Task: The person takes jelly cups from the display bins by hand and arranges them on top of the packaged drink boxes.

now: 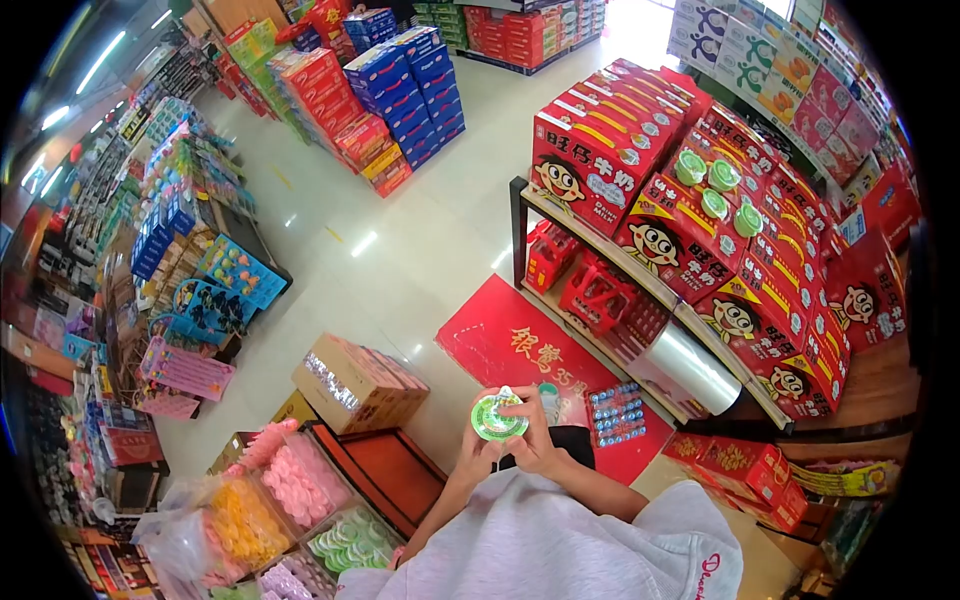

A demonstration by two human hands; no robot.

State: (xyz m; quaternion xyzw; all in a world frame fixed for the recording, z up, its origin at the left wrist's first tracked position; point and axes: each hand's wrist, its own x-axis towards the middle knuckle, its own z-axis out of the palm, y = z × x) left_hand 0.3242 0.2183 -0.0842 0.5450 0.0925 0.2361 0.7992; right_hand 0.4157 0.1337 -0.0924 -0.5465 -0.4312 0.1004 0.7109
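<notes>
In front of my chest I hold a round green-lidded cup (pixel 498 416) with its printed lid facing up. My left hand (pixel 477 452) is closed round its left and lower side. My right hand (pixel 532 436) grips the right side, with fingers resting over the lid. The cup's underside is hidden. Just beyond my right hand shows another round, pale green thing (pixel 549 392), partly covered. Several similar green-lidded cups (pixel 723 175) sit on top of red milk cartons to my right.
A shelf rack (pixel 650 262) stacked with red milk cartons (pixel 600 150) stands at right. A red mat (pixel 490 330) and a pack of small bottles (pixel 617 413) lie ahead. Cardboard boxes (pixel 350 380) and bins of colourful goods (pixel 300 475) stand at left. Blue boxes (pixel 405 95) rise farther off.
</notes>
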